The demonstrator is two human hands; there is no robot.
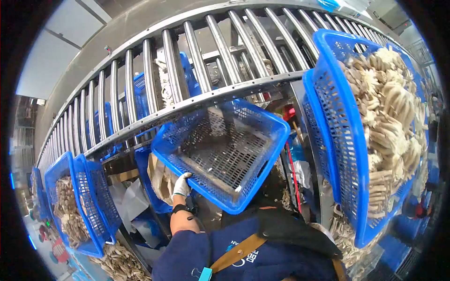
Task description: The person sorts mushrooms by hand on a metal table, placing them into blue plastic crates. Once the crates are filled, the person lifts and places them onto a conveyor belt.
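Your L hand [182, 186], in white glove, is grasping the middle basket [215, 196] at its near left rim, w/ fingers curled over the edge. Your R hand is out of view, so I cannot tell if it is grasping or released. The middle basket is at the centre of the scene, in front of your body, on the near side of the roller conveyor [197, 56]. It looks tilted, & some small pale scraps lie on its mesh floor. Its far edge is near the conveyor rail; if they touch, I cannot tell.

To hold it well, pls wrap your fingers fully around the rim, bc one-sided hold probably lets the far R corner drop or turn. A 2nd support at the R rim makes it more level, I think. Pls mind the R side: the red pole [294, 175] is just beyond the basket's R rim, & farther R is the loaded basket [349, 136] w/ mushrooms [393, 112], which is better not bumped. On L, the brown sack [159, 178] is just beside your hand, so pls watch that the corner does not catch it. The left baskets [100, 187] are well apart from your hand, so less risk there.
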